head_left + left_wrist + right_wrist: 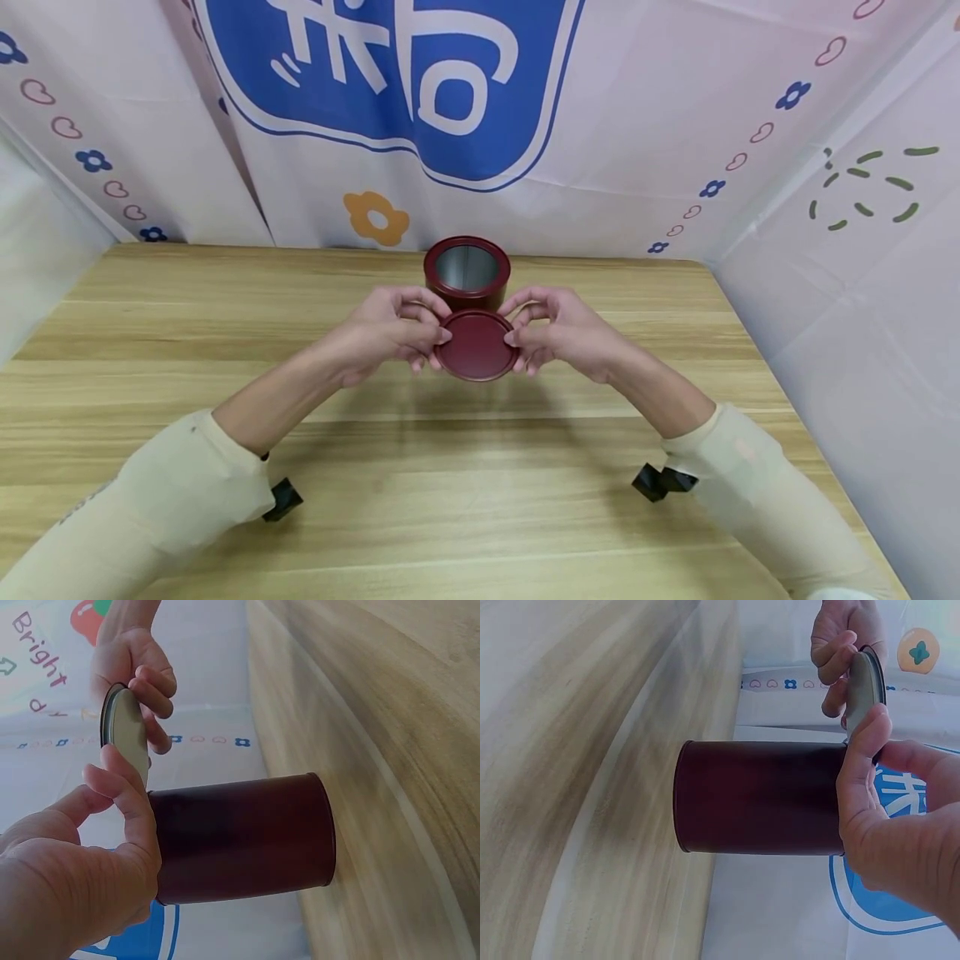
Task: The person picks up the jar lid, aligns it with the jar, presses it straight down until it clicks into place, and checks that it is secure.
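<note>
Curtained booth: printed cloth (615, 142), wooden table (465, 483)

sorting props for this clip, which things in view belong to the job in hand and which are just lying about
Part of the job:
- dark red lid, held off the can's mouth
- dark red can, uncovered, standing upright

Just surroundings:
- wooden table
- printed cloth behind
- black blocks
</note>
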The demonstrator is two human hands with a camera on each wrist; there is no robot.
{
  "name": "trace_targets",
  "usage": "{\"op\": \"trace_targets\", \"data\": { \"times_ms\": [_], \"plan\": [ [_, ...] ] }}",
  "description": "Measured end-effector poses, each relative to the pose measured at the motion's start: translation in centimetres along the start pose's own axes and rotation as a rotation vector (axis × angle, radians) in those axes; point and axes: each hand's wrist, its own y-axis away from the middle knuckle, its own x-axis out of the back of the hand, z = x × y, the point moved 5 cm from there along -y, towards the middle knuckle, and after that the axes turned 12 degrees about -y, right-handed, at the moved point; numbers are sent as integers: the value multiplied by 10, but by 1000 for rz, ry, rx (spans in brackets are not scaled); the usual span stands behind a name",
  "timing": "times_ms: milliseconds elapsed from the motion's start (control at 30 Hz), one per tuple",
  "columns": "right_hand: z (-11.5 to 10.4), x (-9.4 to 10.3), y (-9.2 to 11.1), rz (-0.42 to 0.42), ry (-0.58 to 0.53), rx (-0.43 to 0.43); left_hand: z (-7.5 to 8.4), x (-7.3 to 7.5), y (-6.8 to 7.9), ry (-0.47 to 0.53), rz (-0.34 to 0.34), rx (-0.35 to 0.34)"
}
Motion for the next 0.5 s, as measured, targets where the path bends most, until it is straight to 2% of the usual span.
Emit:
{"op": "trace_targets", "data": {
  "times_ms": [500],
  "plan": [
    [-9,0,-2,8,0,11,9,2,-1,-2,10,-20]
  ]
}}
